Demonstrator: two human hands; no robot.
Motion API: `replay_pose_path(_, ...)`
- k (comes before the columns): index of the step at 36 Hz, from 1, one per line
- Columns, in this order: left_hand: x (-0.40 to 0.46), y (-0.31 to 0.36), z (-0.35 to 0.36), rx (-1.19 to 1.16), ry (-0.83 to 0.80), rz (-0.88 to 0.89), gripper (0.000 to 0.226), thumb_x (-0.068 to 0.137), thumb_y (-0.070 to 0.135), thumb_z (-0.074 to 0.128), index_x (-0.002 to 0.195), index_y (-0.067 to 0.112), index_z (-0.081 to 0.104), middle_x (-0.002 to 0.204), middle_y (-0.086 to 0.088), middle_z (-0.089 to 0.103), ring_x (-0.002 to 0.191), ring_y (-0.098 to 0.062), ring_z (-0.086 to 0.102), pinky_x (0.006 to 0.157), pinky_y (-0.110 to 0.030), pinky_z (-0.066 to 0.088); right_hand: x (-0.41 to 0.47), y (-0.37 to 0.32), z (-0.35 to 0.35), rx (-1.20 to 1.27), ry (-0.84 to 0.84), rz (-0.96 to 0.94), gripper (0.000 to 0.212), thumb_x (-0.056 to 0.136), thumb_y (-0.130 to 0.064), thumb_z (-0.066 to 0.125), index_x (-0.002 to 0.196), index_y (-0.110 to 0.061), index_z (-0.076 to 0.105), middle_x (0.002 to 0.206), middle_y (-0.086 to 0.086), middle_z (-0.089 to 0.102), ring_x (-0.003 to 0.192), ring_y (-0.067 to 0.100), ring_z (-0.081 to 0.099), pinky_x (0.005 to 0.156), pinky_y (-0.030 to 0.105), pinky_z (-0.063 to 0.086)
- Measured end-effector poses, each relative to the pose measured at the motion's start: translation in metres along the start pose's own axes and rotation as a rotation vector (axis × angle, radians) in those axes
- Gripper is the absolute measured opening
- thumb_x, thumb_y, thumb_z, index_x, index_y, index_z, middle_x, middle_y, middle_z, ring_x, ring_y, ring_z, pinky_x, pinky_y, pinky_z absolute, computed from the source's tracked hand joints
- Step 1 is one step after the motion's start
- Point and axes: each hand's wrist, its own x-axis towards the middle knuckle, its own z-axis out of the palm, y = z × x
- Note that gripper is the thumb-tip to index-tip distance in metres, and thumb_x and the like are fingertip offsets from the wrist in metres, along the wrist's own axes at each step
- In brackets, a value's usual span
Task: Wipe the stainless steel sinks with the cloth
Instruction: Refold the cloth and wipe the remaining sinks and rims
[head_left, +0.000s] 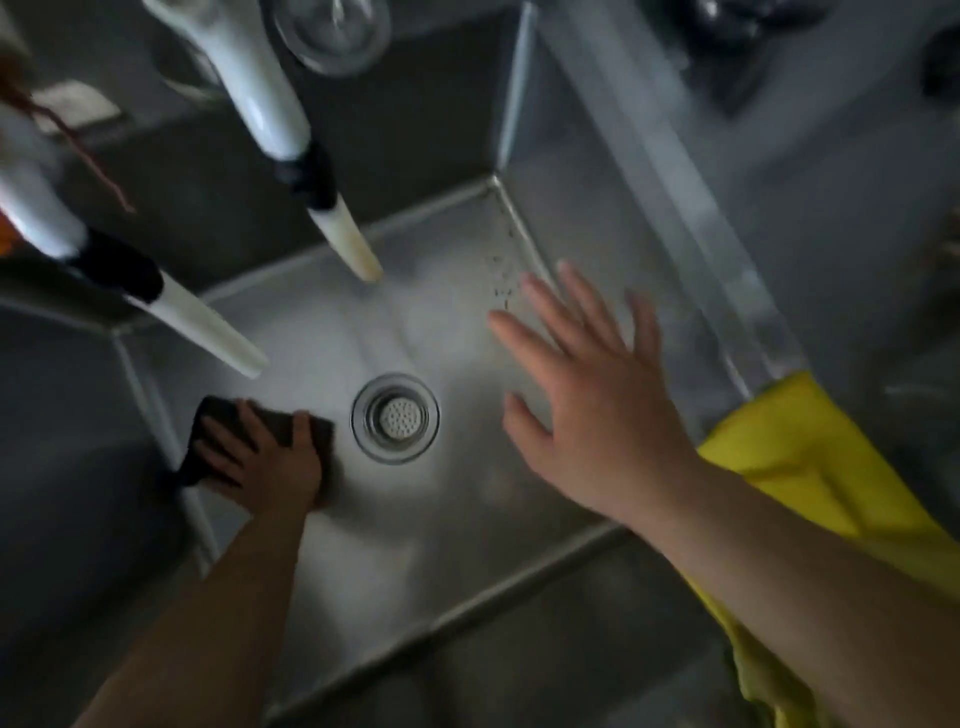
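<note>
1. Your left hand (260, 457) presses a dark cloth (270, 431) flat on the sink (467, 519) floor, just left of the drain (395, 418). The fingers lie across the cloth's top, slightly curled over it, with the thumb at the edge nearest the drain.
2. Your right hand (587, 395) hovers right of the drain with fingers spread wide and holds nothing. Whether it touches the steel, you cannot tell.
3. The cloth looks soft, limp and light, likely damp. Judge it to bunch up if pushed by one corner, so keep the palm on its middle and the fingers fanned over it.
4. The steel looks smooth and probably slippery when wet. The cloth should glide easily, and a firm downward press is likely needed for it to scrub.
5. Count one dark cloth in use, and one yellow cloth (795, 457) draped over the rim, right of the drain.
6. Count two white spouts: one (343, 239) above and behind the drain, the other (202, 327) to the drain's upper left.
7. One basin shows fully, with one drain. A scatter of dark specks (501, 275) lies up and right of the drain, near the far right corner; these look unwiped.
</note>
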Motion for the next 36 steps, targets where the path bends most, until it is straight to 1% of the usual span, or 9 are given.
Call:
replay_pose_path(4, 0.008, 0.046, 0.003, -0.114, -0.009, -0.195, 0.082, 0.095, 0.068, 0.027, 0.159, 0.023, 0.002, 0.165, -0.012, -0.016, 0.15, -0.036, -0.017, 0.117, -0.062, -0.009, 0.066, 0.053, -0.027, -0.26, -0.037, 0.03, 0.073, 0.083, -0.042, 0.056, 0.152, -0.027, 0.036, 0.166, 0.006, 0.019, 0.154, 0.028, 0.008, 0.114, 0.067, 0.007)
replay_pose_path(8, 0.009, 0.1, 0.012, -0.12, 0.062, -0.095, 0.08, 0.096, 0.064, 0.034, 0.159, 0.023, 0.004, 0.165, -0.014, -0.009, 0.151, -0.039, -0.011, 0.117, -0.064, -0.004, 0.095, 0.108, -0.037, -0.401, -0.082, 0.004, 0.079, 0.084, -0.038, 0.06, 0.155, -0.026, 0.027, 0.167, 0.008, 0.014, 0.155, 0.028, 0.004, 0.115, 0.067, 0.003)
replay_pose_path(12, -0.001, 0.168, 0.033, 0.029, -0.022, 0.22, 0.081, 0.095, 0.064, 0.033, 0.159, 0.023, 0.005, 0.165, -0.012, -0.012, 0.151, -0.036, -0.014, 0.118, -0.062, -0.006, 0.104, 0.141, -0.031, -0.377, -0.086, -0.015, 0.079, 0.084, -0.039, 0.051, 0.156, -0.028, 0.021, 0.166, 0.007, 0.016, 0.153, 0.029, 0.011, 0.117, 0.064, 0.009)
replay_pose_path(19, -0.047, 0.231, 0.07, 0.391, -0.203, 0.938, 0.074, 0.097, 0.065, 0.018, 0.155, 0.034, -0.014, 0.162, -0.005, -0.028, 0.145, -0.03, -0.032, 0.117, -0.057, -0.015, 0.107, 0.147, -0.02, -0.232, 0.056, -0.049, 0.074, 0.082, -0.04, 0.046, 0.152, -0.019, 0.035, 0.162, 0.008, 0.03, 0.15, 0.032, 0.022, 0.119, 0.057, 0.019)
replay_pose_path(21, -0.053, 0.225, 0.072, 0.456, -0.208, 1.09, 0.072, 0.098, 0.063, 0.018, 0.156, 0.033, -0.014, 0.163, -0.005, -0.024, 0.146, -0.029, -0.031, 0.118, -0.057, -0.013, 0.107, 0.147, -0.02, -0.243, 0.047, -0.037, 0.074, 0.083, -0.04, 0.045, 0.153, -0.02, 0.033, 0.162, 0.008, 0.027, 0.151, 0.032, 0.02, 0.12, 0.057, 0.017)
replay_pose_path(23, -0.053, 0.217, 0.07, 0.443, -0.159, 1.164, 0.073, 0.099, 0.058, 0.023, 0.158, 0.029, -0.007, 0.167, -0.005, -0.009, 0.151, -0.029, -0.017, 0.121, -0.056, -0.006, 0.108, 0.146, -0.021, -0.257, 0.042, -0.042, 0.073, 0.084, -0.039, 0.047, 0.153, -0.019, 0.032, 0.162, 0.008, 0.027, 0.151, 0.032, 0.02, 0.12, 0.058, 0.017)
replay_pose_path(26, -0.057, 0.204, 0.063, 0.344, -0.097, 1.097, 0.075, 0.096, 0.047, 0.031, 0.159, 0.019, 0.002, 0.167, -0.002, 0.01, 0.154, -0.026, -0.002, 0.123, -0.051, 0.001, 0.108, 0.146, -0.021, -0.256, 0.044, -0.042, 0.073, 0.084, -0.037, 0.048, 0.153, -0.017, 0.033, 0.161, 0.011, 0.028, 0.15, 0.034, 0.021, 0.12, 0.058, 0.016)
replay_pose_path(32, -0.079, 0.215, 0.069, 0.214, -0.125, 0.875, 0.072, 0.094, 0.039, 0.032, 0.159, 0.019, 0.011, 0.167, -0.002, 0.009, 0.154, -0.026, -0.003, 0.124, -0.049, 0.005, 0.109, 0.147, -0.022, -0.252, 0.029, -0.051, 0.073, 0.086, -0.035, 0.046, 0.155, -0.016, 0.03, 0.163, 0.013, 0.026, 0.151, 0.036, 0.018, 0.122, 0.055, 0.013)
replay_pose_path(36, -0.086, 0.239, 0.087, 0.162, -0.053, 0.699, 0.066, 0.101, 0.042, 0.029, 0.159, 0.025, 0.001, 0.167, -0.001, 0.002, 0.153, -0.024, -0.006, 0.124, -0.049, 0.001, 0.108, 0.148, -0.022, -0.246, 0.036, -0.059, 0.073, 0.086, -0.034, 0.047, 0.155, -0.014, 0.032, 0.162, 0.014, 0.027, 0.15, 0.037, 0.02, 0.121, 0.056, 0.017)
